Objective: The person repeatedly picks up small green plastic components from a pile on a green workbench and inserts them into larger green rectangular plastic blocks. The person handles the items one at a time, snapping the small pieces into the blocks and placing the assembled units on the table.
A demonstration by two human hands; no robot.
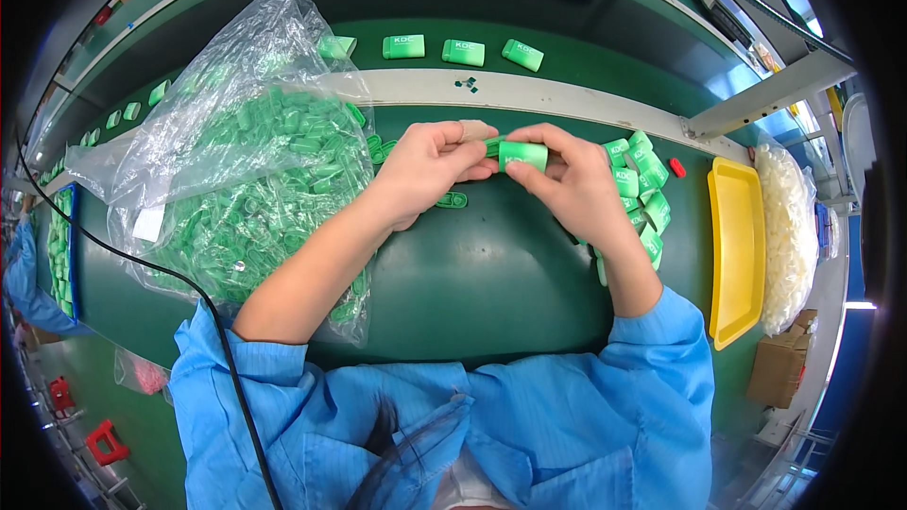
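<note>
In front of me, my right hand (584, 184) pinches a green plastic casing (522, 156) with white print between thumb and fingers. My left hand (427, 168) is closed on a small green plastic end piece (492, 145), which meets the casing's left end; whether it is seated inside cannot be made out. Beside my left forearm lies a clear plastic bag (283, 42) full of small green oval pieces (269, 156). One loose oval piece (453, 199) rests on the green table just below my left hand. A heap of similar printed casings (650, 170) sits right of my right hand.
Beyond a pale rail (567, 92), spaced casings (464, 52) lie on a green conveyor belt (605, 71). A yellow tray (716, 255) and a bag of whitish pieces (786, 236) stand at the right. Blue bins with green parts are at far left and top. A black cable (142, 263) crosses my left side.
</note>
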